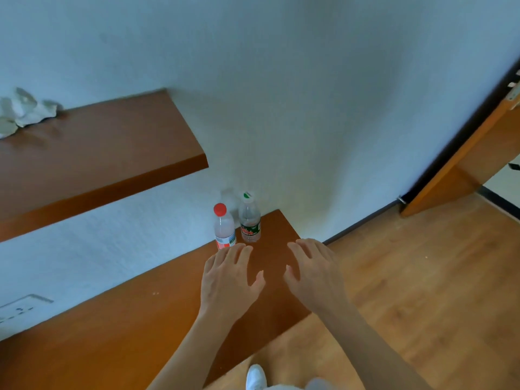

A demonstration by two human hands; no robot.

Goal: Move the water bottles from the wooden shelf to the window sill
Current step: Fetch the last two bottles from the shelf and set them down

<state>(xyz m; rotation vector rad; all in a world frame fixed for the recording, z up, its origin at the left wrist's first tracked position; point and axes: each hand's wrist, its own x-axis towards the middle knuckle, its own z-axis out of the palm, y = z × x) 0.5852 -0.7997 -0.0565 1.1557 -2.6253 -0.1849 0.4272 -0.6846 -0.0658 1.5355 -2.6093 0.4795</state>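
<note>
The 2 water bottles stand upright, side by side and close together, at the far right end of the lower wooden shelf [146, 313], close to the wall. Both hands hover over the shelf, palms down, fingers spread wide and holding nothing. The left hand [229, 280] is nearer: its fingertips sit just in front of the base of the red-capped bottle [223, 228]. The green-capped bottle [249, 219] stands slightly farther back and right, ahead of the gap between the hands, with the right hand [313, 270] a little short of it. Both bottles look clear, with their caps on; I cannot tell how full they are. No window sill shows from here.
</note>
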